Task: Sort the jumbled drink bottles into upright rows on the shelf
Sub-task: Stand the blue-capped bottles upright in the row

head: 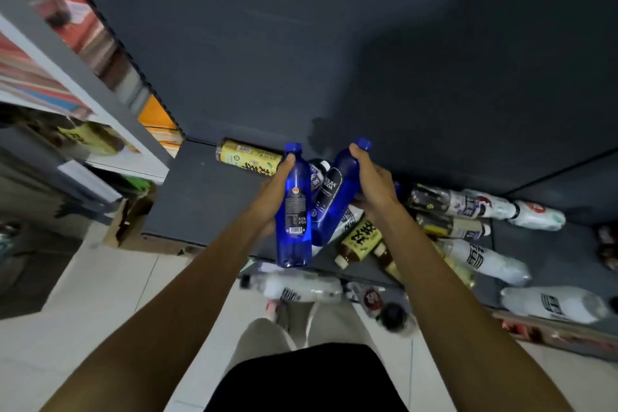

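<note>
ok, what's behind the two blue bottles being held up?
Between the left blue bottle and the right blue bottle a dark-labelled bottle shows in part, lying on the grey shelf. Its lower half is covered. The yellow tea bottle lies further left.

The left hand (272, 192) sits mostly behind its blue bottle (293, 211), fingers out of sight. A dark-labelled bottle (316, 174) shows only between the two blue ones. The shelves at left (50, 53) are blurred and cut by the edge; a white bottle (296, 288) below is smeared, its label unreadable
</note>
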